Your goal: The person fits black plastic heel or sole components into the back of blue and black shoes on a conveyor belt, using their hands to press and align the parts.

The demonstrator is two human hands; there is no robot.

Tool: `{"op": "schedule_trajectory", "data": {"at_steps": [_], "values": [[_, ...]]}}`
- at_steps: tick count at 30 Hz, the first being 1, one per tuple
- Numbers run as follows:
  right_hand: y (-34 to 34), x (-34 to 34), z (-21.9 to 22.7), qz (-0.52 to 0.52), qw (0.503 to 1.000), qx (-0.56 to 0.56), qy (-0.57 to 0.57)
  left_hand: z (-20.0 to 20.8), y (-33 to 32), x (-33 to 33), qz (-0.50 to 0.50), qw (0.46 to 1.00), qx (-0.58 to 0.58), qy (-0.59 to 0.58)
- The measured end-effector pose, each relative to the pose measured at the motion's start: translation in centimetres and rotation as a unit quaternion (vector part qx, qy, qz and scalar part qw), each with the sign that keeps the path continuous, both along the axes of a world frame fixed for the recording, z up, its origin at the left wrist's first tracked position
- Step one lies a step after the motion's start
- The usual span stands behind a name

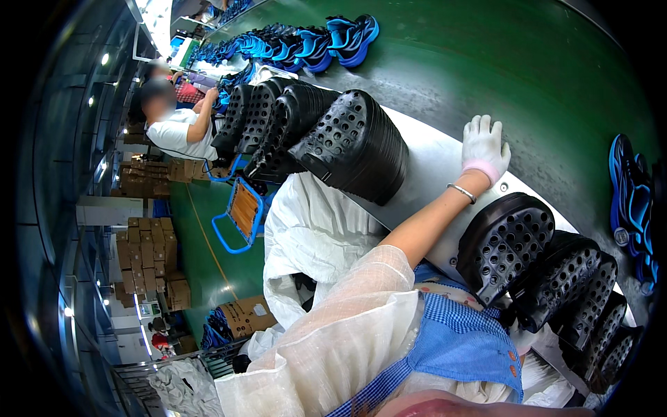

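Perforated black clogs (506,247) tilt toes-up beside the spread (gloved) hand (483,147), resting flat.

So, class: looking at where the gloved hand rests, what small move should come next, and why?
Probably a short reach to the right and down: the gloved hand lies flat and empty on the pale table, and the nearest black perforated clog in the stacked row sits just beside the forearm. Which hand this is cannot be told.
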State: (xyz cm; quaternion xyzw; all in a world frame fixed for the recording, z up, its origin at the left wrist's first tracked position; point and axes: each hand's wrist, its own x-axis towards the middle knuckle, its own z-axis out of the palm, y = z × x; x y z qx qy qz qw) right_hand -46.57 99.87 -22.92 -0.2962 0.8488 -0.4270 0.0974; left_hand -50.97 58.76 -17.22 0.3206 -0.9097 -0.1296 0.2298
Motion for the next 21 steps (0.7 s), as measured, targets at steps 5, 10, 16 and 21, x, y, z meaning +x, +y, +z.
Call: {"op": "schedule_trajectory", "data": {"at_steps": [5,10,16,21], "values": [[0.1,-0.1,-0.3,0.001,1.000,0.000,-0.004,-0.1,0.1,-0.1,0.001,1.000,-0.001,-0.004],[0.7,0.2,-0.6,-0.002,1.000,0.005,-0.009,-0.1,0.2,0.1,0.003,1.000,-0.003,-0.005],[1.4,0.6,-1.8,0.031,0.998,0.052,0.012,0.0,-0.3,0.2,0.003,0.998,-0.021,-0.055],[-3.8,0.1,4.5,0.098,0.992,0.031,0.074,-1.1,-0.9,-0.2,-0.027,0.998,-0.023,-0.051]]}}
